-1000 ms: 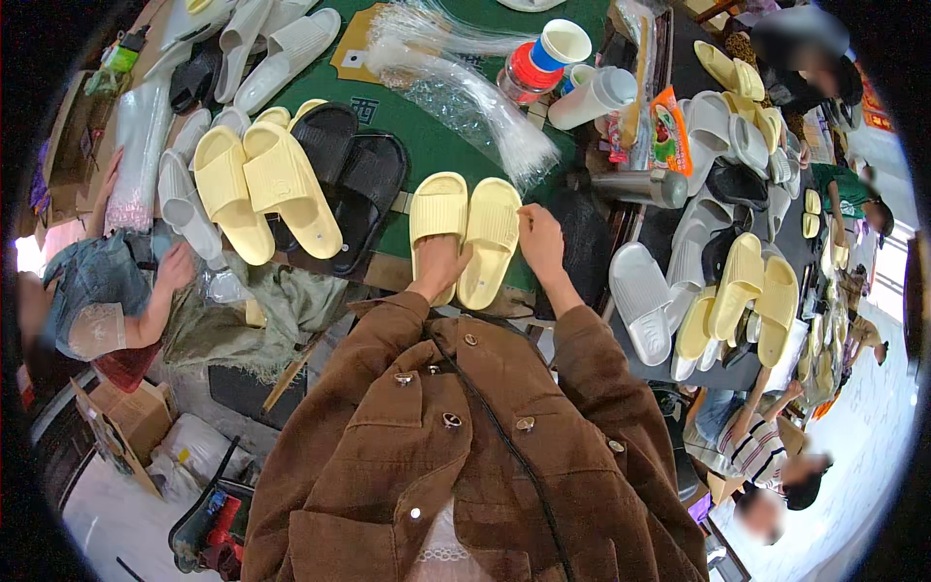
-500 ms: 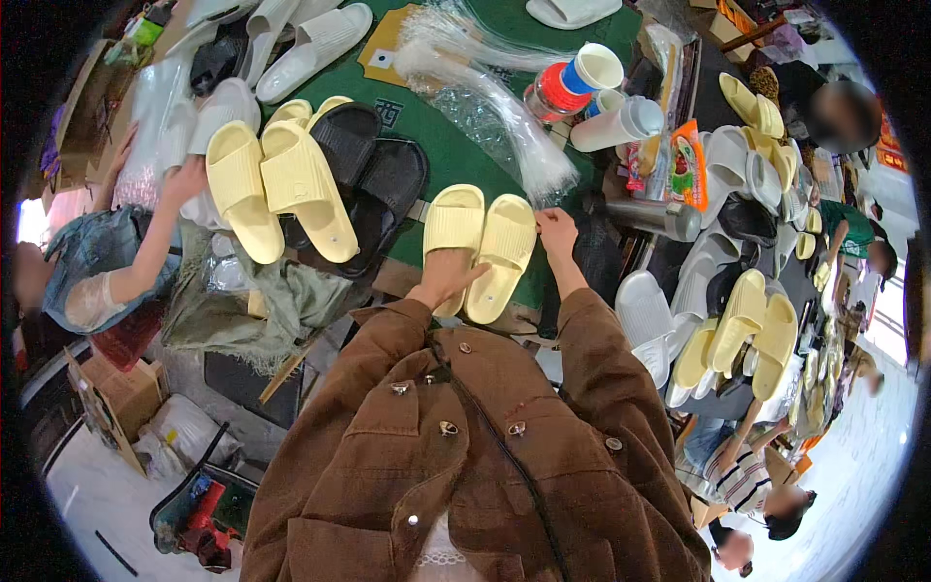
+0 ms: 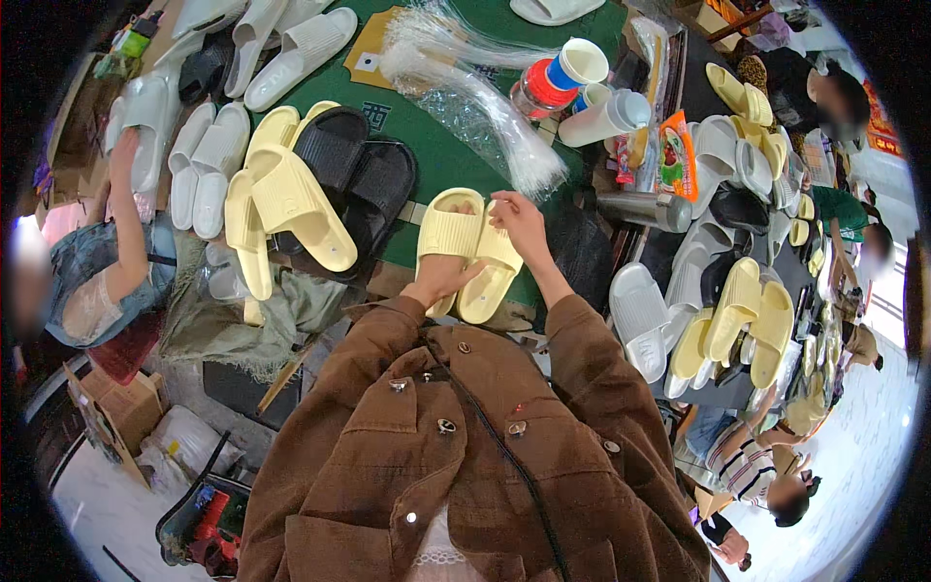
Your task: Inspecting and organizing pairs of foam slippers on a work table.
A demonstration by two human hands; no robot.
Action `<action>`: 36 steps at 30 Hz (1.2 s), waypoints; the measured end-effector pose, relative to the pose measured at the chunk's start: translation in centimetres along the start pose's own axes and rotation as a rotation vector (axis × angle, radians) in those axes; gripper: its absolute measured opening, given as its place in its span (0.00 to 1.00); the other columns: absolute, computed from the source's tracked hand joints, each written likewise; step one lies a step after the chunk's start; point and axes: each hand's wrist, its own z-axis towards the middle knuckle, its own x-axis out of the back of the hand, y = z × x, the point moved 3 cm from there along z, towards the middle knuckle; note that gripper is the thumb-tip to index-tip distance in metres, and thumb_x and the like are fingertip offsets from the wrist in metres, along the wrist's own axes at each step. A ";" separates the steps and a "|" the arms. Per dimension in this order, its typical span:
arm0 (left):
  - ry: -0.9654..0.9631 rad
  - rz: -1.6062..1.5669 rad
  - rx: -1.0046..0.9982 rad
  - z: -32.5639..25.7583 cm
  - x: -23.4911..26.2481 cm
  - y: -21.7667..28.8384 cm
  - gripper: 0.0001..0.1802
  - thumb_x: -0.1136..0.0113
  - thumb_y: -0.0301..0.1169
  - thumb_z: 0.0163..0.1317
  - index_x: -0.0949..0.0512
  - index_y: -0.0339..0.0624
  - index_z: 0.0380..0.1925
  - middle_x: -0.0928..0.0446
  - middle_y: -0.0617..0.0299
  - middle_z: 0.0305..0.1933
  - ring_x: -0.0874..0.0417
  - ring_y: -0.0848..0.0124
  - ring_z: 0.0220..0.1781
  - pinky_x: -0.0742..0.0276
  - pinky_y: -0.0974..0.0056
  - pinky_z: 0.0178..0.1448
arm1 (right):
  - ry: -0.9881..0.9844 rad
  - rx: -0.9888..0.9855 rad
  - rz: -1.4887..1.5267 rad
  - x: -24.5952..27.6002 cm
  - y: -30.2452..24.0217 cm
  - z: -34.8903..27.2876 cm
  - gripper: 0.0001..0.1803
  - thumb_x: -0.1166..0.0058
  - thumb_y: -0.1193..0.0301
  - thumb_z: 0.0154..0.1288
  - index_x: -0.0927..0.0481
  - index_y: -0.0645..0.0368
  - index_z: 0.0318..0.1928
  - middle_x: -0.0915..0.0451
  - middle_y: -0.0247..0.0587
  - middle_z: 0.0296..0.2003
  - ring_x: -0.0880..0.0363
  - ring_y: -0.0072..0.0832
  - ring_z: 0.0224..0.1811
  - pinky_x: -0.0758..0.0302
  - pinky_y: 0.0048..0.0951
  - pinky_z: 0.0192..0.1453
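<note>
A pair of pale yellow slippers stands side by side before me. My left hand [image 3: 446, 276] reaches into the left slipper [image 3: 451, 233] under its strap, with fingertips showing at the toe opening. Its thumb presses across onto the footbed of the right slipper [image 3: 480, 296], so it grips the pair. Over that slipper's strap, near the toe end, my right hand [image 3: 521, 225] is closed with fingers pinched together. What the pinch holds, if anything, is too small to make out. Beyond the slippers lies a bundle of thin clear plastic strands [image 3: 529, 160].
More yellow slippers [image 3: 301, 209] and black slippers [image 3: 378, 189] lie to the left. A co-worker's hand [image 3: 124, 155] is among grey slippers at far left. Paper cups [image 3: 582, 63], a white bottle [image 3: 606, 118] and a steel flask [image 3: 645, 210] stand right, near more piled slippers [image 3: 640, 315].
My right hand has moved left and inward, from beside the right slipper onto its strap. My left hand stays in the slipper. The co-worker's hand has moved away from the grey slippers nearest me.
</note>
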 end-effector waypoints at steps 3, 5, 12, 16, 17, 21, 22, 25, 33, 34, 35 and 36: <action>0.067 0.080 -0.064 -0.4 0.0 0.2 0.40 0.48 0.48 0.56 0.47 0.34 0.62 0.55 0.42 0.67 0.54 0.48 0.68 0.55 0.54 0.68 | -0.084 0.006 -0.141 -0.7 -0.8 0.6 0.12 0.53 0.72 0.61 0.24 0.67 0.41 0.21 0.38 0.26 0.22 0.20 0.28 0.27 0.21 0.33; 0.054 0.055 -0.063 -0.8 -0.2 0.1 0.39 0.48 0.48 0.56 0.45 0.33 0.60 0.51 0.42 0.65 0.51 0.47 0.66 0.52 0.53 0.67 | -0.099 0.010 -0.205 -1.1 -1.2 0.8 0.12 0.51 0.71 0.59 0.23 0.67 0.39 0.21 0.38 0.24 0.22 0.20 0.27 0.27 0.22 0.33; -0.017 -0.119 0.029 -1.4 -0.2 -0.3 0.35 0.49 0.48 0.55 0.36 0.31 0.55 0.37 0.39 0.57 0.38 0.45 0.58 0.43 0.51 0.62 | -0.097 0.168 -0.298 -1.6 -1.0 0.6 0.10 0.50 0.71 0.58 0.22 0.64 0.37 0.21 0.41 0.24 0.21 0.23 0.27 0.26 0.23 0.32; -0.385 -0.089 0.147 -1.5 0.4 -0.2 0.30 0.47 0.46 0.55 0.32 0.32 0.50 0.30 0.41 0.48 0.30 0.46 0.49 0.36 0.50 0.55 | -0.015 0.335 -0.380 -1.8 -1.0 0.0 0.08 0.50 0.73 0.59 0.23 0.64 0.36 0.21 0.39 0.24 0.21 0.23 0.28 0.26 0.24 0.31; -0.433 -0.069 0.170 -1.9 0.7 -0.2 0.30 0.47 0.46 0.55 0.32 0.32 0.50 0.30 0.41 0.48 0.30 0.46 0.49 0.36 0.50 0.55 | 0.077 0.323 -0.285 -1.5 -1.1 -0.1 0.07 0.51 0.74 0.59 0.23 0.64 0.36 0.21 0.38 0.25 0.21 0.23 0.28 0.26 0.24 0.31; -0.030 -0.191 -0.058 -4.9 4.5 1.3 0.23 0.44 0.35 0.55 0.31 0.36 0.49 0.30 0.45 0.49 0.27 0.49 0.44 0.31 0.53 0.50 | 0.180 0.294 -0.175 -0.6 -2.0 -1.6 0.07 0.52 0.75 0.60 0.24 0.65 0.35 0.21 0.39 0.29 0.22 0.22 0.28 0.23 0.23 0.28; -0.016 -0.249 -0.068 -5.5 5.4 1.5 0.19 0.44 0.33 0.55 0.29 0.40 0.47 0.28 0.50 0.48 0.24 0.53 0.39 0.28 0.56 0.46 | 0.117 0.276 -0.040 -0.6 -2.2 -2.4 0.07 0.52 0.75 0.60 0.24 0.66 0.36 0.22 0.40 0.30 0.22 0.22 0.30 0.22 0.22 0.27; 0.091 -0.266 -0.073 -5.2 7.4 2.3 0.15 0.47 0.26 0.56 0.27 0.43 0.45 0.27 0.58 0.50 0.21 0.60 0.34 0.24 0.62 0.37 | 0.046 0.351 -0.153 -1.0 -3.3 -4.6 0.06 0.52 0.76 0.61 0.24 0.66 0.36 0.22 0.40 0.32 0.22 0.23 0.31 0.23 0.21 0.26; 0.238 -0.612 0.081 0.5 8.3 3.1 0.10 0.49 0.23 0.57 0.26 0.34 0.40 0.24 0.49 0.39 0.22 0.55 0.38 0.27 0.60 0.41 | 0.031 0.448 -0.075 -1.1 -5.3 -7.9 0.06 0.52 0.80 0.60 0.25 0.67 0.37 0.23 0.42 0.30 0.21 0.26 0.31 0.23 0.24 0.34; 0.206 -0.631 0.114 0.8 8.2 3.1 0.09 0.49 0.23 0.57 0.26 0.34 0.38 0.24 0.49 0.37 0.22 0.55 0.38 0.27 0.60 0.41 | 0.042 0.386 -0.026 -0.9 -5.3 -7.9 0.05 0.52 0.79 0.60 0.25 0.67 0.35 0.23 0.43 0.30 0.20 0.28 0.32 0.22 0.25 0.35; 0.165 -0.656 0.150 1.0 8.0 3.1 0.08 0.49 0.24 0.57 0.25 0.33 0.36 0.24 0.48 0.34 0.22 0.54 0.37 0.28 0.60 0.41 | 0.031 0.374 -0.037 -0.9 -5.3 -7.9 0.05 0.52 0.79 0.60 0.25 0.67 0.35 0.23 0.43 0.30 0.20 0.28 0.32 0.22 0.25 0.35; 0.171 -0.647 0.147 1.0 8.0 3.3 0.08 0.49 0.24 0.57 0.25 0.33 0.36 0.24 0.48 0.34 0.22 0.54 0.37 0.28 0.60 0.41 | 0.048 0.396 -0.063 -0.8 -5.4 -8.0 0.06 0.53 0.79 0.61 0.24 0.68 0.36 0.23 0.43 0.30 0.20 0.27 0.31 0.22 0.24 0.35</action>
